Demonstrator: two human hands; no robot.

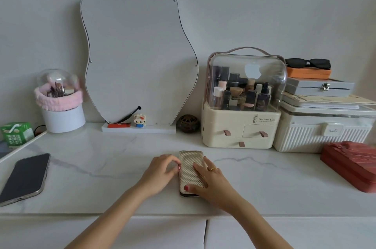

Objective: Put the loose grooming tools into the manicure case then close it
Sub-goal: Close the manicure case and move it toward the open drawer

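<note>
The manicure case (190,162), gold with a textured lid, lies closed on the white marble tabletop (101,167), long side pointing away from me. My right hand (209,179) rests flat on its lid, fingers stretched over the top and the thumb at the near end. My left hand (161,171) is at the case's left edge, its curled fingertips pinching that edge. No loose grooming tools are visible on the tabletop.
A phone (24,177) lies at the left. Behind stand a wavy mirror (138,51), a cosmetics organiser (242,126), a white ribbed box (321,132) and a brush pot (61,106). A red pleated box (352,163) sits at the right.
</note>
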